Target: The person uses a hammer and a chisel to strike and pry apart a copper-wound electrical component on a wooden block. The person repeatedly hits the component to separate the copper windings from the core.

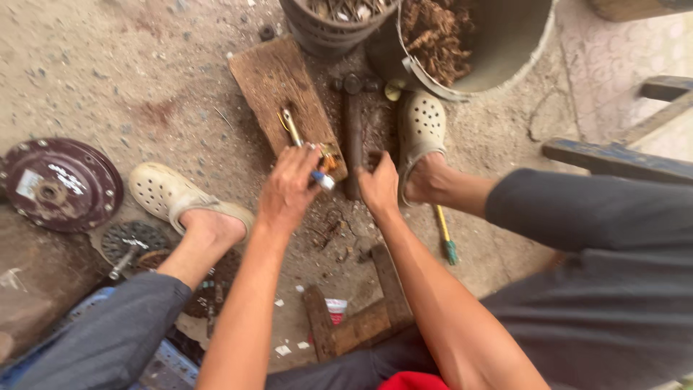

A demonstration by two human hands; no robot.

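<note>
Hands (332, 189) nr bucket (505, 43) w/ rusty scrap (437, 32)

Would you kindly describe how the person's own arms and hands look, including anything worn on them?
Both arms are bare from above the elbow down to the hands, with no sleeves in view. The left hand and the right hand wear no gloves, and no rings, watch or wristband can be seen. The forearms are lean. Nothing is marked or written on them.

sticker (27, 183) | whitish, torn, roughly rectangular | on face of maroon disc (60, 185), left of its hub || packet (336, 310) | small, white-red, crumpled | well right of disc, lower, on ground
</note>
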